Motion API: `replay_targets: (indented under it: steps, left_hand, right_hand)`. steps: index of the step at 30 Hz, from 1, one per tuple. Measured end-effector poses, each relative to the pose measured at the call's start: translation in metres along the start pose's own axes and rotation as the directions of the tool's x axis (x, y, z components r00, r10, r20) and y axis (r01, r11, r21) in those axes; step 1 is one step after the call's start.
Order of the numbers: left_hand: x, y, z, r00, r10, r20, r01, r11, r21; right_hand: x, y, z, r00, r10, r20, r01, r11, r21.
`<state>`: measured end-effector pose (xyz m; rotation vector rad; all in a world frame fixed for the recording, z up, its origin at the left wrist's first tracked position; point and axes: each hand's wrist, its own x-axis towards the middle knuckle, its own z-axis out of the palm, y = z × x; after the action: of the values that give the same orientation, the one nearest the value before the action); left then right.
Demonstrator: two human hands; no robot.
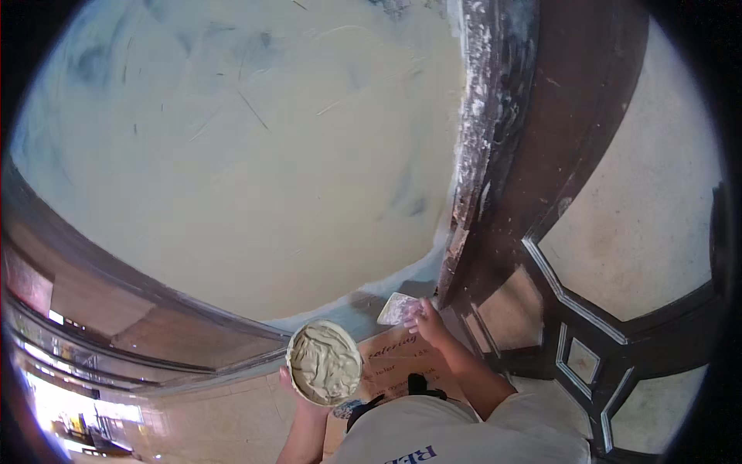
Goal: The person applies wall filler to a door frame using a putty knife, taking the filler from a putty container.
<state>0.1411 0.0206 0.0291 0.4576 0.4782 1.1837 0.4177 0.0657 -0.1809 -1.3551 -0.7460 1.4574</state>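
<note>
My left hand (pixel 301 404) holds a round tub (pixel 290 357) from below and the side. Creamy, pale yellow-green filler (pixel 328 362) lies in thick folds inside it. In my right hand (pixel 427 320) is a small flat filling knife (pixel 395 308), its pale blade smeared and pointing left. Close beyond both hands stands a wall panel (pixel 263 178) coated in the same pale colour, with bluish patches and thin scratches. The knife is near the panel's lower right corner; whether it touches there I cannot tell.
A dark wooden frame (pixel 533 178) with white-smeared edges runs up the right of the panel. Further right are dark mouldings around pale panels (pixel 626 224). Brown cardboard (pixel 386 380) with writing lies on the tiled floor (pixel 220 414). Bright light enters at lower left.
</note>
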Motion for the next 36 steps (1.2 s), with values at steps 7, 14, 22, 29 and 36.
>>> replay_targets:
  steps: [7,14,22,29,36]
  left_hand:
    - [0.015,0.016,0.032,0.996,0.035,0.076,-0.022,0.985,-0.171]
    - [0.007,0.031,0.017,0.979,0.197,0.043,-0.185,0.963,-0.196]
    - [-0.026,0.074,-0.009,0.904,0.424,0.060,-0.408,0.895,-0.179]
    - [-0.053,0.092,-0.038,0.866,0.494,0.079,-0.491,0.869,-0.056]
    - [-0.067,0.089,-0.085,0.900,0.417,0.129,-0.410,0.909,-0.076]
  right_hand:
    - [-0.028,-0.139,0.040,0.899,-0.393,0.193,0.394,0.918,0.033]
    - [-0.072,-0.187,0.101,0.827,-0.507,0.244,0.386,0.826,0.410]
    - [-0.090,-0.200,0.145,0.460,-0.736,0.496,0.887,0.406,-0.220]
    - [-0.120,-0.198,0.203,0.358,-0.677,0.643,0.931,0.208,-0.300]
    - [-0.140,-0.184,0.241,0.236,-0.705,0.669,0.920,-0.060,-0.388]
